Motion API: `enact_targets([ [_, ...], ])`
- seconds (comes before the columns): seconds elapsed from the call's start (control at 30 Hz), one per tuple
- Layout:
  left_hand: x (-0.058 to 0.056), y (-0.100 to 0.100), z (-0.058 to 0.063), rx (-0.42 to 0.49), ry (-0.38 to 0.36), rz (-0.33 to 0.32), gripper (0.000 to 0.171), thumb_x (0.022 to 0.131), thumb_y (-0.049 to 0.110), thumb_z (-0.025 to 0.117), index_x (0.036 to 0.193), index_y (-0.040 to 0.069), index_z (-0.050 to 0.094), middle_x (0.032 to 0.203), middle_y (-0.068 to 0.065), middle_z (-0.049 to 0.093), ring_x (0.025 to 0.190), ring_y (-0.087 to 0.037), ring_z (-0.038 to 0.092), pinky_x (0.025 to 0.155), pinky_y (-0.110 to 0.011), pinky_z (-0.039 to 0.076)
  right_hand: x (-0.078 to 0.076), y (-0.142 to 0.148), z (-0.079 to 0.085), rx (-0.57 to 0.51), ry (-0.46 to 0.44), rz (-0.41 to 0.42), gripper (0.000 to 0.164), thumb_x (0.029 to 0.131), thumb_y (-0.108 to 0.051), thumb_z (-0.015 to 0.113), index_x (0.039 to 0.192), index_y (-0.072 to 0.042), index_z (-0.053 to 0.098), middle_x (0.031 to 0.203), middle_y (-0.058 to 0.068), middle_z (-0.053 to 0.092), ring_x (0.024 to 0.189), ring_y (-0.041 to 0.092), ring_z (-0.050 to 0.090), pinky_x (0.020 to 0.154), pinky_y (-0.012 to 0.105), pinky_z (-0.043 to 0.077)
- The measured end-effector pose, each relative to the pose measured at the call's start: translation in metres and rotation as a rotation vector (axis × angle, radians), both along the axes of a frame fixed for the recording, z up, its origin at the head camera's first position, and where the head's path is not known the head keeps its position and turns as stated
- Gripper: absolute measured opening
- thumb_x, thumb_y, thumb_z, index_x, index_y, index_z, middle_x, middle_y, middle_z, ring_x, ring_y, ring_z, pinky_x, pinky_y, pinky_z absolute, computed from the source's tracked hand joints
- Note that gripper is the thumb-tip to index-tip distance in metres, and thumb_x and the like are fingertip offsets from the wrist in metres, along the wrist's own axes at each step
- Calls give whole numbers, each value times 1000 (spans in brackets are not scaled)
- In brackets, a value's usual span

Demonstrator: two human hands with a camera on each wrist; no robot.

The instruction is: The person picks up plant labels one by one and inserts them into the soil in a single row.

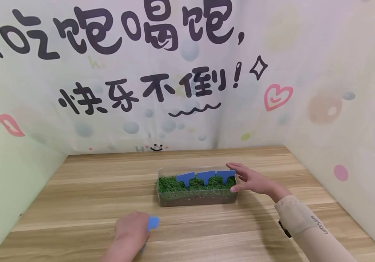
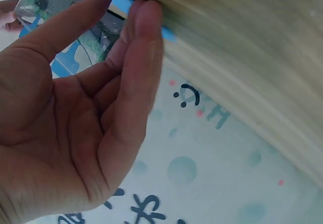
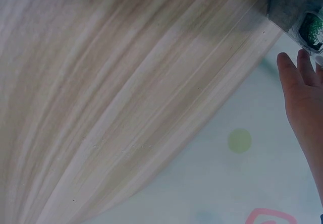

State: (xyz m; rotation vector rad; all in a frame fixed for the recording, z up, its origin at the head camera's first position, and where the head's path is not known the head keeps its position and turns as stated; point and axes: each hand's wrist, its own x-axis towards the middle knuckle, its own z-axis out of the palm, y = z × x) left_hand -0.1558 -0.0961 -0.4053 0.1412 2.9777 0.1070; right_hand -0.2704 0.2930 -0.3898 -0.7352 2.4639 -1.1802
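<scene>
My left hand (image 1: 131,231) is low in front of the box in the head view, with a blue T-shaped plant label (image 1: 153,222) pinched at its fingertips. The left wrist view shows part of this label (image 2: 122,3) between thumb and fingers, the rest hidden. A clear plastic box (image 1: 197,199) with green artificial grass (image 1: 171,184) over a brown layer stands on the table. Several blue labels, among them one in the middle (image 1: 206,176), stand upright in a row in the grass. My right hand (image 1: 254,181) spreads around the box's right end, thumb at the front corner, fingers towards the back.
The wood-grain table (image 1: 86,203) reaches back to a printed white cloth wall (image 1: 187,134). Side walls stand at left and right. A beige sleeve (image 1: 305,222) with a black strap (image 1: 284,229) covers the right forearm.
</scene>
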Motion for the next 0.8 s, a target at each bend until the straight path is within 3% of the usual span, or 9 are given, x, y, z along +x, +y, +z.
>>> enact_targets([
  [0.13, -1, -3, -2, 20, 23, -25, 20, 78, 19, 82, 80, 4, 69, 66, -6, 63, 55, -17, 55, 49, -37, 52, 0, 0, 0, 3, 6, 5, 90, 90, -25, 74, 159, -4, 19, 164, 25, 11, 149, 53, 14, 118, 66, 18],
  [0.27, -1, -7, -3, 67, -5, -37, 22, 79, 20, 82, 75, 7, 64, 63, -1, 56, 55, -15, 51, 49, -32, 46, 0, 0, 1, 0, 2, 8, 90, 91, -24, 74, 159, -4, 19, 164, 25, 11, 149, 53, 13, 118, 66, 17],
  [0.47, -2, -15, -4, 252, -70, -66, 34, 78, 19, 81, 67, 17, 49, 63, 3, 46, 58, -13, 41, 52, -25, 31, -1, 0, 0, -1, -14, -1, 90, 91, -25, 74, 159, -5, 19, 165, 23, 10, 150, 52, 12, 119, 65, 16],
  [0.63, -3, -21, -5, 426, -81, -153, 28, 78, 15, 81, 75, 19, 53, 68, 5, 50, 61, -12, 44, 54, -23, 31, -1, -1, -1, -6, -27, -11, 91, 90, -26, 74, 159, -7, 18, 165, 22, 10, 151, 50, 12, 120, 64, 16],
  [0.8, -6, -24, -3, 550, -140, -274, 21, 83, 13, 79, 89, 18, 59, 75, 7, 54, 64, -8, 46, 56, -22, 34, -1, -1, -1, -15, -27, -7, 91, 90, -26, 74, 159, -7, 19, 165, 21, 10, 151, 50, 13, 120, 64, 17],
])
